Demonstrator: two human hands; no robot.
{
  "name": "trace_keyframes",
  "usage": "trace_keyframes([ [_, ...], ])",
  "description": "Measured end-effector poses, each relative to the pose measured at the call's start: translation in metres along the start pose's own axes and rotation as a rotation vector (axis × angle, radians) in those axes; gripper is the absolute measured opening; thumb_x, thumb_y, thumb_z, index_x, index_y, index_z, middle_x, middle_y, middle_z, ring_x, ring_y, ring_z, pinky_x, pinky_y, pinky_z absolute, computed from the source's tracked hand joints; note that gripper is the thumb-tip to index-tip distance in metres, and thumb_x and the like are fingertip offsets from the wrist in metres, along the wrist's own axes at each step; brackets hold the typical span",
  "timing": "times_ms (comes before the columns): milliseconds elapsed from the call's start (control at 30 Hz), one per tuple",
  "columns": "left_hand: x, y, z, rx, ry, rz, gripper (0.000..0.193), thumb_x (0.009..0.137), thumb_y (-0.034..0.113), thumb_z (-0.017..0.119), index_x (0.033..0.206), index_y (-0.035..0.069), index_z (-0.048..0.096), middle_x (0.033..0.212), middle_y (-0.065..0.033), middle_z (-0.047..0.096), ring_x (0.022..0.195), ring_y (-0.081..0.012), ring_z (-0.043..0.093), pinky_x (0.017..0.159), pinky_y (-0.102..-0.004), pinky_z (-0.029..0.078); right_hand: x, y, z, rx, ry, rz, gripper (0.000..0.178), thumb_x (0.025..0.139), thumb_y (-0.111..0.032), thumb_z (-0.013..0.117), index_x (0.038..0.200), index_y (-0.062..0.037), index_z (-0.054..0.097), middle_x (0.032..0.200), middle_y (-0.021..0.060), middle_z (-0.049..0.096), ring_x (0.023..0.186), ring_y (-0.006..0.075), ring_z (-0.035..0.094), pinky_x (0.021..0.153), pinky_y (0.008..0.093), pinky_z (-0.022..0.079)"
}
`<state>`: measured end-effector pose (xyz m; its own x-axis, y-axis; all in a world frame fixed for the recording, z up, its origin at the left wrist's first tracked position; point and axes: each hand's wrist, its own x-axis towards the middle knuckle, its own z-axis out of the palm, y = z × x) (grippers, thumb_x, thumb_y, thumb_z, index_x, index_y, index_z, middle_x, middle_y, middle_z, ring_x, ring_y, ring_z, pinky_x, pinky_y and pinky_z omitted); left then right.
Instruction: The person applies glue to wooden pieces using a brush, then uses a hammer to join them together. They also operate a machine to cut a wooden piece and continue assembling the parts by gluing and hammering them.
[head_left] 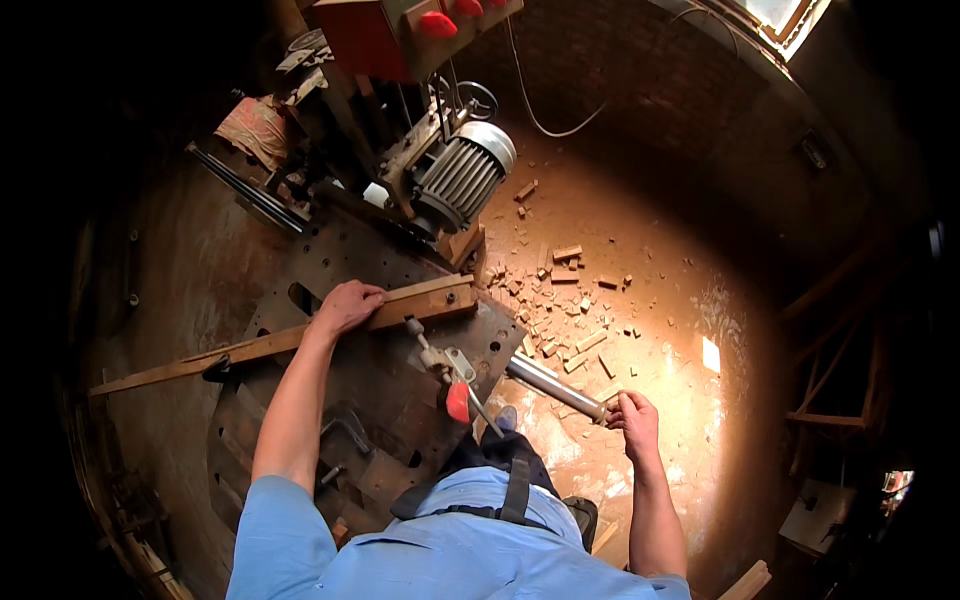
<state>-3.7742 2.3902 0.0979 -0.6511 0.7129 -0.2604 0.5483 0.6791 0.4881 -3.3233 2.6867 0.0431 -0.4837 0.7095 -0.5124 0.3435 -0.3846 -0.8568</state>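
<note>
My left hand (347, 306) lies over a long wooden strip (405, 292), its fingers bent and pressed together on the wood. The strip runs along a thicker wooden bar (425, 304) that crosses the dark metal machine table (300, 262) at a slant. At the right, my right hand (636, 420) is closed at the outer end of a shiny steel cylinder (556, 386) that sticks out from the table's edge. What its fingers pinch is too small to make out. Between my hands stands a metal clamp (455, 365) with a red knob (458, 402).
Beyond the bar sits a finned electric motor (466, 175), with a red control box (375, 40) above it. Small wood offcuts (566, 275) litter the floor past the table. A white cable (545, 125) hangs by the wall. Dark steel bars (250, 192) jut out at the far left.
</note>
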Motion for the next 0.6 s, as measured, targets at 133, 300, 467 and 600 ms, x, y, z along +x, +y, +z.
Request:
trace_keyframes([
  [133,0.01,-0.025,0.026,0.068,-0.05,-0.091,0.035,0.085,0.039,0.055,0.104,0.015,0.073,0.097,-0.0163,0.067,0.098,-0.0352,0.06,0.089,-0.0401,0.047,0.052,-0.114,0.095,-0.207,-0.195,-0.223,0.02,0.094,-0.018,0.06,0.103,-0.0015,0.067,0.079,0.0031,0.065,0.065,0.0077,0.058,0.058,0.0217,0.048],
  [300,-0.007,-0.021,0.017,0.052,0.001,-0.156,0.032,0.089,0.037,0.054,0.104,0.017,0.073,0.095,-0.0113,0.063,0.1,-0.0298,0.057,0.089,-0.0389,0.046,0.081,-0.268,0.225,-0.493,-0.227,-1.076,0.022,0.089,-0.017,0.062,0.098,0.0018,0.067,0.093,0.0174,0.069,0.084,0.0287,0.067,0.075,0.0351,0.053],
  [467,-0.015,-0.042,0.011,0.011,0.026,-0.091,0.027,0.091,0.03,0.053,0.102,0.014,0.072,0.094,-0.0093,0.062,0.1,-0.0287,0.055,0.088,-0.038,0.045,0.135,-0.358,0.32,-0.636,0.142,-1.605,0.036,0.094,-0.033,0.056,0.1,0.0012,0.065,0.094,0.0198,0.066,0.088,0.0346,0.064,0.08,0.0398,0.051],
  [600,-0.02,-0.044,0.0,0.065,0.028,-0.144,0.027,0.089,0.026,0.055,0.104,0.01,0.07,0.091,-0.0114,0.061,0.095,-0.0297,0.055,0.084,-0.0384,0.045,0.108,-0.394,0.338,-0.718,-0.261,-1.046,0.037,0.099,-0.033,0.045,0.116,-0.0055,0.062,0.116,0.0233,0.062,0.115,0.0292,0.056,0.099,0.0381,0.04],
])
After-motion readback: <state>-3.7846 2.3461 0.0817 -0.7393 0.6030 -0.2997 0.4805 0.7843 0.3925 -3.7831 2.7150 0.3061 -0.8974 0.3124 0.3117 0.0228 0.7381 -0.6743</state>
